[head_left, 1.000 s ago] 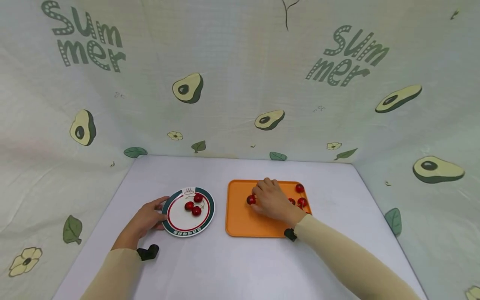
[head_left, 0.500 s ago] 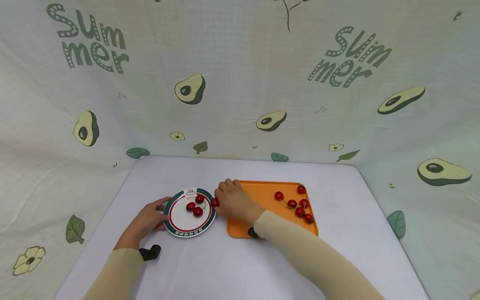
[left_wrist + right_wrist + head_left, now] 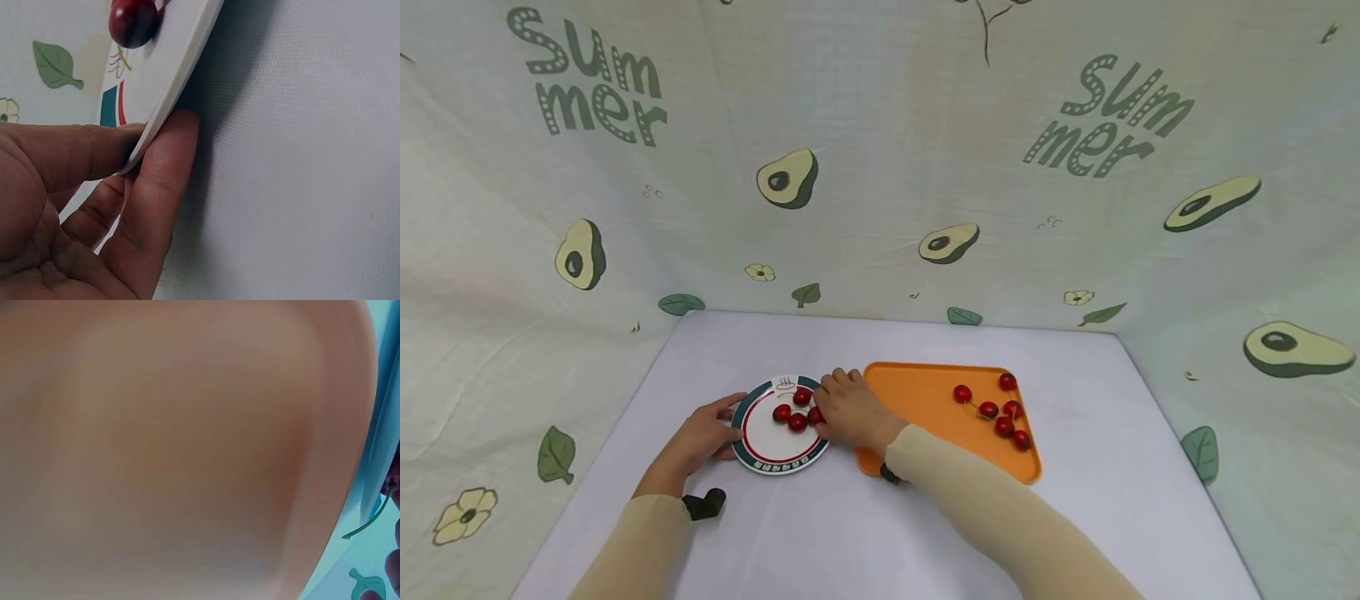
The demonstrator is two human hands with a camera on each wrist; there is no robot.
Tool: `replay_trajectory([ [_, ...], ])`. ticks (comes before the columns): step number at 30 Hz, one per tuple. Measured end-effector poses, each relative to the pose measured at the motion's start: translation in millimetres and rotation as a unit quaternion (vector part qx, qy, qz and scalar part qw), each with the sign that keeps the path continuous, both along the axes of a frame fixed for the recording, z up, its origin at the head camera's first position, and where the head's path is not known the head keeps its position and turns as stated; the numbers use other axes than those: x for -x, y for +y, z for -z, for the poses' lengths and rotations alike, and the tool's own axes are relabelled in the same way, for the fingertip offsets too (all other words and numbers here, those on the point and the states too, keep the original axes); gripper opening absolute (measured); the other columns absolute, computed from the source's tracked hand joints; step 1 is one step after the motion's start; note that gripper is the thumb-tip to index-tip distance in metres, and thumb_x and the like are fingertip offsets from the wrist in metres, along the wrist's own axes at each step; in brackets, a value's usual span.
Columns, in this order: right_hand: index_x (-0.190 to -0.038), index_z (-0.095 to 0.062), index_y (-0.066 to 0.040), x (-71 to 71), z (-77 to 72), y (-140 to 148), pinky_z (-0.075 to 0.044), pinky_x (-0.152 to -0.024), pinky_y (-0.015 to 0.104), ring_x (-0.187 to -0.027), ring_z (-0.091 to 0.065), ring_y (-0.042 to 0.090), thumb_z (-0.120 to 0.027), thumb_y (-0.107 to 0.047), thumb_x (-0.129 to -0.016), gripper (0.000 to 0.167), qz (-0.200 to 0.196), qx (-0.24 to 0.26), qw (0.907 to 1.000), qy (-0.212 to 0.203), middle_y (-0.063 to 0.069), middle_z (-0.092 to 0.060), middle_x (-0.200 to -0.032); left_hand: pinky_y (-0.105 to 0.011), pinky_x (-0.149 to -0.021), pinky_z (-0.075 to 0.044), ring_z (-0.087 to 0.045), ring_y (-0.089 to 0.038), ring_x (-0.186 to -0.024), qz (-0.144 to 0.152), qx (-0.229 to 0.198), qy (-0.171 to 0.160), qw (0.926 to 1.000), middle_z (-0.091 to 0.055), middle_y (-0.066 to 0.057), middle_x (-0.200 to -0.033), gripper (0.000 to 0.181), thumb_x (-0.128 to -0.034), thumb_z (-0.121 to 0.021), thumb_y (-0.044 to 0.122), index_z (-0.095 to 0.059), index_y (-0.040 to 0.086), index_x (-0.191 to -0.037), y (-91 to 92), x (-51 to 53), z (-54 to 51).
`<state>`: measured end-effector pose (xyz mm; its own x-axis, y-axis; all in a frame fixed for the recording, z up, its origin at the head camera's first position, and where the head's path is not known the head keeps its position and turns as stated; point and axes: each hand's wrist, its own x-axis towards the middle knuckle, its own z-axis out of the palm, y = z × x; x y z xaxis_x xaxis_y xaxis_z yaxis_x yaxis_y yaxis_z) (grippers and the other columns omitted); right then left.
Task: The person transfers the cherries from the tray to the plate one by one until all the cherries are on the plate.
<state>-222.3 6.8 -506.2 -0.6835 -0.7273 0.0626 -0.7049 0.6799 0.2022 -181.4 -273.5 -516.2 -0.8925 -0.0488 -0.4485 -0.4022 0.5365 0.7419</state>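
Note:
My left hand (image 3: pixel 703 433) grips the left rim of a white plate (image 3: pixel 767 442) with a green and red border. In the left wrist view the thumb lies on top of the rim and a finger (image 3: pixel 162 169) beneath it. Three red cherries (image 3: pixel 782 413) sit on the plate. At its right edge my right hand (image 3: pixel 853 412) holds another cherry (image 3: pixel 816 415) over the plate, its fingertips mostly hidden in the head view. The right wrist view catches that cherry's green stem (image 3: pixel 375 516) beside the fingers, at the frame's edge.
An orange tray (image 3: pixel 910 392) lies right of the plate, partly under the right forearm. Several stemmed cherries (image 3: pixel 988 410) are on its right side. Black wrist mounts (image 3: pixel 706 504) stick out from the sleeves. A printed cloth (image 3: pixel 865 183) hangs behind the white table (image 3: pixel 820 533).
My right hand has moved left from the tray to the plate, carrying one cherry. My left hand has stayed at the plate's rim. The view has shifted slightly.

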Motion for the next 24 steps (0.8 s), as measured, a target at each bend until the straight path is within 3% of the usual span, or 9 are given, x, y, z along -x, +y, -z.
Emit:
replay_trajectory([
  [4,-0.122,-0.068,-0.016,0.6,1.3,-2.4,-0.042,-0.093,0.034,-0.108,-0.048,0.02,-0.065,-0.055,-0.1,0.045,-0.006,0.0,1.0,-0.004,0.0,-0.061,-0.117,-0.03,-0.071,-0.056,-0.063,-0.023,-0.09,0.003,-0.009,0.002,1.0,-0.04,-0.031,-0.151,0.078,-0.0942,-0.068,-0.001,-0.036,0.013,-0.164,0.5,0.1,-0.4],
  [13,-0.127,-0.066,-0.017,2.1,3.2,-2.9,-0.042,-0.092,0.034,-0.107,-0.047,0.019,-0.063,-0.057,-0.1,0.048,-0.005,0.001,1.0,0.001,0.0,-0.06,-0.118,-0.028,-0.072,-0.056,-0.063,-0.024,-0.093,0.001,-0.003,-0.004,1.0,-0.039,-0.032,-0.152,0.078,-0.0947,-0.068,0.0,-0.036,0.013,-0.164,0.6,1.9,0.4],
  [19,-0.12,-0.066,-0.016,0.3,-13.8,14.9,-0.04,-0.09,0.034,-0.104,-0.046,0.019,-0.066,-0.053,-0.099,0.043,0.008,0.036,0.9993,0.005,0.0,-0.058,-0.112,-0.029,-0.072,-0.054,-0.061,-0.027,-0.097,0.005,0.004,-0.004,1.0,-0.039,-0.032,-0.151,0.078,-0.0943,-0.068,0.002,-0.036,0.013,-0.164,0.9,1.5,0.3],
  [24,-0.122,-0.067,-0.014,-5.7,-28.0,53.8,-0.042,-0.096,0.039,-0.105,-0.047,0.022,-0.069,-0.044,-0.099,0.037,0.029,0.075,0.9967,-0.012,0.002,-0.059,-0.114,-0.03,-0.073,-0.054,-0.06,-0.027,-0.098,0.007,0.004,-0.006,0.9999,-0.038,-0.032,-0.152,0.078,-0.0953,-0.069,0.004,-0.035,0.014,-0.165,-0.6,0.5,-1.3],
])
